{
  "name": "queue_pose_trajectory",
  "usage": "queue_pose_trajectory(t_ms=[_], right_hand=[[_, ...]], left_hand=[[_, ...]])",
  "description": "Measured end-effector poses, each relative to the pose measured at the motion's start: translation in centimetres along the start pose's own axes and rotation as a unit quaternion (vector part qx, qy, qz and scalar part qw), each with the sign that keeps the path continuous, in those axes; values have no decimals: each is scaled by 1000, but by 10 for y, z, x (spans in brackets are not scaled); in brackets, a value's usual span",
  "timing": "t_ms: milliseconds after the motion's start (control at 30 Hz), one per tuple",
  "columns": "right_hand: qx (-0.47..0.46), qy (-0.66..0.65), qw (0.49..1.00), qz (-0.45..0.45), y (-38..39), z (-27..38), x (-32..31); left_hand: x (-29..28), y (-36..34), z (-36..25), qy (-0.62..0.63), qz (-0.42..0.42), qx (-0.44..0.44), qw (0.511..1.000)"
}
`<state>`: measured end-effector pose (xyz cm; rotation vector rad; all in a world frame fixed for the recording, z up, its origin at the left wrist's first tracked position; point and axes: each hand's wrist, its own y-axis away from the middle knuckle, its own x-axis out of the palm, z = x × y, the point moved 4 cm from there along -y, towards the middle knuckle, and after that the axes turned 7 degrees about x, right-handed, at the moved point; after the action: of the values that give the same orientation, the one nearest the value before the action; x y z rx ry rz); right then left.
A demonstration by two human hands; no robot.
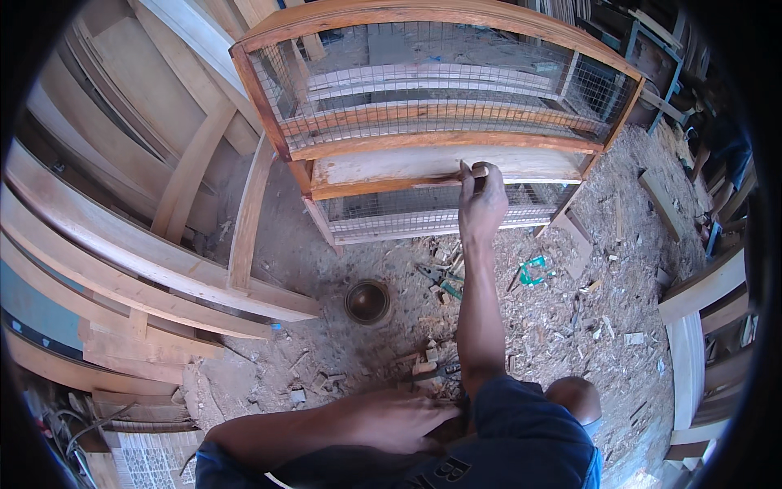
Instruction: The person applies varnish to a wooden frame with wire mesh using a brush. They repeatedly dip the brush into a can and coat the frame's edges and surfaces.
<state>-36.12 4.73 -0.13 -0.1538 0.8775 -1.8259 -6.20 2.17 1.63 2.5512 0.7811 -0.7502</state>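
Right hand point(482, 200) is pinching a small object point(479, 172) by the mesh cabinet point(444, 142); left hand's point(407, 421) grip I cannot tell; blue shirt point(533, 428) is bearing lettering.

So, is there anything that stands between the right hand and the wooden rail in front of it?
Nothing visible blocks it: the right hand is at the orange-brown rail of the mesh cabinet, just below the pale board. Whether it holds something small, I cannot tell.

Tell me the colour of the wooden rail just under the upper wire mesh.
The wooden rail is orange-brown; the head view shows it best.
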Motion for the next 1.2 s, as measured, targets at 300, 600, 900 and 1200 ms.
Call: queue_pose_trajectory(t_ms=[300,600,900,1200], right_hand=[[-44,-209,947,239,61,79,89],[100,-70,992,-27,-18,-24,4],[-59,7,994,87,39,51,48],[-19,-291,941,170,102,35,65]], left_hand=[[-9,-1,2,28,15,-18,999],[-2,4,0,0,19,-18,1000],[-1,-3,12,-60,-63,69,994],[4,5,13,21,21,-17,999]])
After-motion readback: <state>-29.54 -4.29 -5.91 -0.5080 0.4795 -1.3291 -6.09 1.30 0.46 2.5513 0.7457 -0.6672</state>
